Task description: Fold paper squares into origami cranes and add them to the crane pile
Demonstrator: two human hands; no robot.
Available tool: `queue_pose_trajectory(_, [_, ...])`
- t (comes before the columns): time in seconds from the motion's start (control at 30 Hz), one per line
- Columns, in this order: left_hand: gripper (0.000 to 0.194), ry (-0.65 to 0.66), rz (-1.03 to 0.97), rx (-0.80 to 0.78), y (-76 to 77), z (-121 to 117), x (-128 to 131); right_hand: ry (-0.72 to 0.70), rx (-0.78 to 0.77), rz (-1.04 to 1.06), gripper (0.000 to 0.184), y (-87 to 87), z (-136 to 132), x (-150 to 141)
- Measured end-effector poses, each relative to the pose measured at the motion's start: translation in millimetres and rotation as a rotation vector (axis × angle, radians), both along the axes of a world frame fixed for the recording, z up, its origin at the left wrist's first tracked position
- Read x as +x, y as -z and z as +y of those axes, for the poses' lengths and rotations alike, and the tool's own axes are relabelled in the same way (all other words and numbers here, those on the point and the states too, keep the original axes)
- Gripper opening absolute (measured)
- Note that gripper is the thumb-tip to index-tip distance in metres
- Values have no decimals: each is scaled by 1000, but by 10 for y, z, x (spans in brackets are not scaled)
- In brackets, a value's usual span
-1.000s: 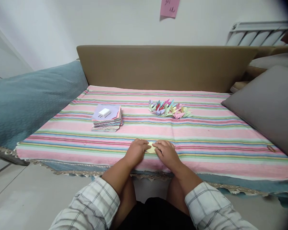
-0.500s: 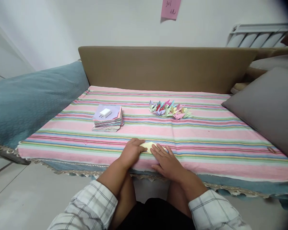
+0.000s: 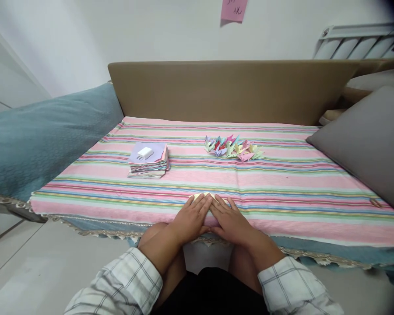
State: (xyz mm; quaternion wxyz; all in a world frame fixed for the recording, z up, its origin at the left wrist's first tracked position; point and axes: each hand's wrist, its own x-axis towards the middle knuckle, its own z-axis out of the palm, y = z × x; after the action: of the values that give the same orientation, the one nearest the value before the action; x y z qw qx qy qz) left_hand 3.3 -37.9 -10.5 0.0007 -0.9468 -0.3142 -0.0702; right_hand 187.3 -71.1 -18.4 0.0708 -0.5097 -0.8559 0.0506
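Note:
A pale yellow piece of paper (image 3: 202, 194) lies on the striped cloth near the seat's front edge, mostly covered by both hands. Flat across its left part rests my left hand (image 3: 193, 217), fingers stretched out and pointing away from me. My right hand (image 3: 229, 218) lies flat on the right part, its fingers also extended, and the fingertips of both hands meet at the middle. How the paper is folded beneath them is hidden.
Left of centre stands a stack of coloured paper (image 3: 148, 166) with a white plug adapter (image 3: 145, 153) on top. Several folded paper cranes (image 3: 231, 148) sit together farther back. A grey cushion (image 3: 367, 140) leans at right; a small brown item (image 3: 376, 202) lies near it.
My left hand has shifted right and turned from holding the paper's left end to lying flat over it. My right hand stays flat at nearly the same spot.

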Motion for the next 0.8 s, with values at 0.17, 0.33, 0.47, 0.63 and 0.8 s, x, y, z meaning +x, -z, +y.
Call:
queue_pose_trajectory(0.17, [86, 0, 39, 4, 19, 28, -31, 31, -4, -22, 71, 18, -45, 62])
queue_pose_trajectory(0.33, [84, 1, 60, 20, 22, 21, -15, 153, 20, -27, 63, -78, -190, 138])
queue_pose_trajectory(0.47, [82, -8, 52, 12, 33, 17, -3, 282, 218, 47, 50, -166, -212, 97])
queue_pose_trajectory(0.63, [75, -5, 2, -54, 15, 37, -4, 9, 155, 29, 77, -54, -68, -71])
queue_pose_trajectory(0.8, [76, -43, -13, -154, -53, 59, -99, 68, 80, -12, 72, 63, -15, -103])
